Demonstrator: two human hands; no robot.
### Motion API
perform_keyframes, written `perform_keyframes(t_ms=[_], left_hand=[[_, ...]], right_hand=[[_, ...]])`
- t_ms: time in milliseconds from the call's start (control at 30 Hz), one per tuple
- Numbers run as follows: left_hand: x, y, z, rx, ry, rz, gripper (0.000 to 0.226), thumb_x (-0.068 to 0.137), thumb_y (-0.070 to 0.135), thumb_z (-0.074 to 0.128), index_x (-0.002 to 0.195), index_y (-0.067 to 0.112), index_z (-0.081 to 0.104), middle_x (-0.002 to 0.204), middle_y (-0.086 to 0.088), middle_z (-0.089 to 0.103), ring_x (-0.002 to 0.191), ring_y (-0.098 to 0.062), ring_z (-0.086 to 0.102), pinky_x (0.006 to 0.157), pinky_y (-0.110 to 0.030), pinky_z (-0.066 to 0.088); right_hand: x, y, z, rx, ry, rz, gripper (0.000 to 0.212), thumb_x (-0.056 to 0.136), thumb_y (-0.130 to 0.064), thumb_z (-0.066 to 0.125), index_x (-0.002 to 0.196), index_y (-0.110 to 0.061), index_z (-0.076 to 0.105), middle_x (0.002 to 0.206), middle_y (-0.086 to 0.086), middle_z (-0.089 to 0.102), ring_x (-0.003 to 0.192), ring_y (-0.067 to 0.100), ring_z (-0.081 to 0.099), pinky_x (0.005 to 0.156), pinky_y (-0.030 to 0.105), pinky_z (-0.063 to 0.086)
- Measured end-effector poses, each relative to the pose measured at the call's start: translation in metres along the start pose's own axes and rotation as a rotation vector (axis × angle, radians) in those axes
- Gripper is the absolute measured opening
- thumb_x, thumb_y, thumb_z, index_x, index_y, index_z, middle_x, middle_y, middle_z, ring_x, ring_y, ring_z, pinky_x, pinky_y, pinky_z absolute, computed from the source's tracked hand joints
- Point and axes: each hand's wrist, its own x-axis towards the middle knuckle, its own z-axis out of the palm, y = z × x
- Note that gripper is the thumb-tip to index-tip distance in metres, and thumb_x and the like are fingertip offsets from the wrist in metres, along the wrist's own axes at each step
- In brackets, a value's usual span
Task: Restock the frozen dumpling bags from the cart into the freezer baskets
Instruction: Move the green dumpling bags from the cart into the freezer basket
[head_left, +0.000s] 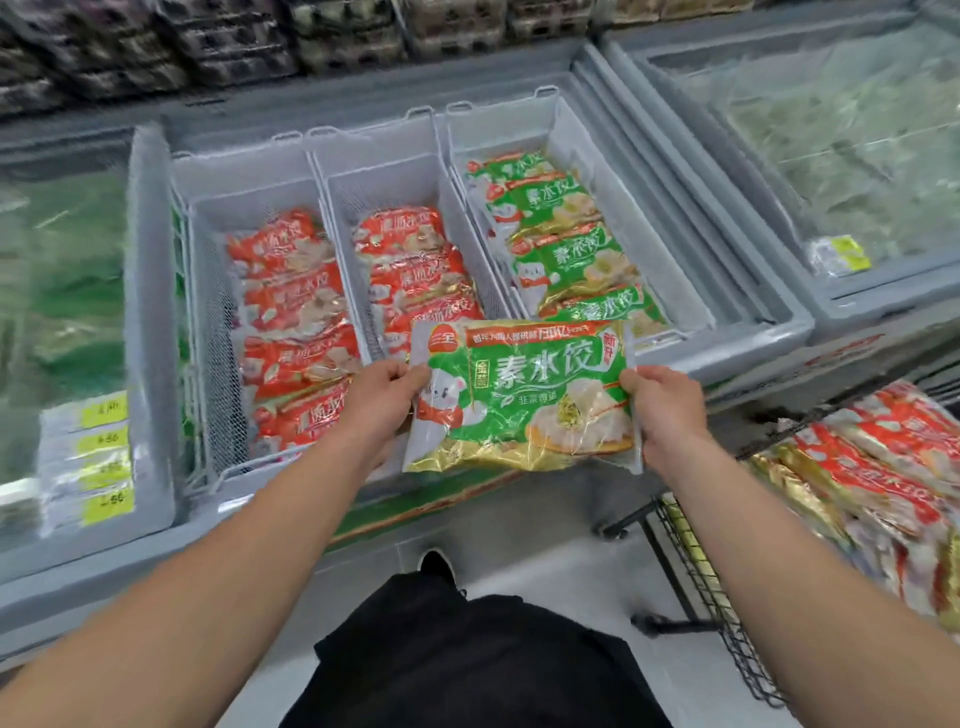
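Note:
A green dumpling bag (524, 395) is held flat in the air over the freezer's near rim. My left hand (382, 397) grips its left edge and my right hand (667, 410) grips its right edge. Beyond it, the right freezer basket (670, 270) holds several green bags (563, 244) in a row. The middle basket (382, 171) and the left basket (244, 187) hold several red bags (291, 301). The black wire cart (696, 561) at the right carries a pile of red dumpling bags (878, 467).
A glass-lidded freezer (831, 156) stands to the right, and another glass lid (62, 291) with yellow price labels (104, 452) lies at the left. Shelves of packaged goods run along the back. Grey floor and my black shoe (436, 566) lie below.

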Motion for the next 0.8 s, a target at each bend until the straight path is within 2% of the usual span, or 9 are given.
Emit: perform_keyframes(t_ms=[67,133,233,367,467,533,633,733,800], left_hand=[[0.017,0.004,-0.016,-0.015,0.016,-0.001,0.029,0.095,0.026,0.066,0.072,0.015,0.051,0.059,-0.006,0.043,0.056,-0.018,0.041,0.056,-0.032,0.034],[0.033,0.006,-0.027,-0.036,0.032,-0.021,0.033,0.094,0.024,0.067,0.07,0.015,0.047,0.057,-0.005,0.039,0.051,-0.017,0.036,0.051,-0.029,0.027],[0.052,0.014,-0.037,-0.042,0.051,-0.01,0.036,0.092,0.025,0.069,0.065,0.018,0.046,0.064,-0.011,0.046,0.059,-0.021,0.045,0.057,-0.033,0.034],[0.086,0.024,-0.041,-0.088,0.079,-0.051,0.034,0.089,0.027,0.07,0.065,0.02,0.048,0.079,-0.012,0.056,0.07,-0.026,0.05,0.061,-0.037,0.037],[0.112,0.039,-0.03,-0.111,0.087,-0.058,0.032,0.092,0.023,0.069,0.07,0.016,0.047,0.076,-0.014,0.051,0.069,-0.026,0.047,0.056,-0.033,0.034],[0.13,0.052,-0.018,-0.133,0.083,-0.057,0.029,0.09,0.02,0.069,0.071,0.015,0.048,0.079,-0.012,0.05,0.07,-0.026,0.046,0.059,-0.035,0.033],[0.16,0.071,0.005,-0.173,0.118,-0.116,0.03,0.089,0.014,0.069,0.069,0.017,0.047,0.086,-0.013,0.054,0.075,-0.028,0.052,0.061,-0.039,0.038],[0.193,0.096,0.035,-0.189,0.163,-0.145,0.02,0.088,0.012,0.07,0.078,0.014,0.052,0.088,-0.016,0.06,0.077,-0.03,0.056,0.067,-0.045,0.045],[0.218,0.113,0.057,-0.183,0.195,-0.158,0.022,0.087,0.012,0.071,0.076,0.015,0.052,0.084,-0.016,0.058,0.076,-0.028,0.056,0.067,-0.045,0.044]], right_hand=[[0.008,-0.011,0.025,-0.023,-0.013,-0.01,0.013,0.09,-0.014,0.066,0.078,-0.02,0.067,0.096,0.008,0.073,0.095,0.03,0.069,0.093,0.05,0.055],[0.014,-0.023,0.043,-0.039,-0.016,-0.015,0.01,0.09,-0.014,0.066,0.081,-0.019,0.067,0.099,0.009,0.073,0.096,0.029,0.068,0.095,0.05,0.054],[0.027,-0.041,0.062,-0.075,-0.009,-0.044,0.012,0.091,-0.013,0.065,0.082,-0.02,0.064,0.098,0.007,0.071,0.096,0.026,0.066,0.095,0.043,0.053],[0.055,-0.066,0.088,-0.097,-0.012,-0.061,0.024,0.092,-0.011,0.065,0.073,-0.025,0.06,0.081,-0.004,0.064,0.091,0.024,0.063,0.086,0.036,0.052],[0.089,-0.086,0.099,-0.153,-0.033,-0.074,0.022,0.091,-0.014,0.066,0.074,-0.025,0.062,0.086,-0.001,0.068,0.094,0.025,0.065,0.088,0.037,0.052],[0.115,-0.101,0.104,-0.168,-0.051,-0.062,0.021,0.091,-0.014,0.066,0.074,-0.025,0.062,0.091,0.001,0.069,0.096,0.026,0.066,0.09,0.04,0.053],[0.156,-0.125,0.108,-0.181,-0.087,-0.088,0.015,0.093,-0.014,0.065,0.079,-0.019,0.065,0.083,-0.004,0.065,0.081,0.017,0.061,0.079,0.028,0.046],[0.207,-0.152,0.112,-0.219,-0.118,-0.113,0.007,0.094,-0.015,0.063,0.092,-0.014,0.069,0.085,0.001,0.066,0.075,0.014,0.059,0.068,0.024,0.044],[0.247,-0.168,0.117,-0.248,-0.149,-0.126,0.012,0.093,-0.015,0.061,0.083,-0.016,0.068,0.08,0.001,0.065,0.072,0.016,0.058,0.062,0.024,0.044]])
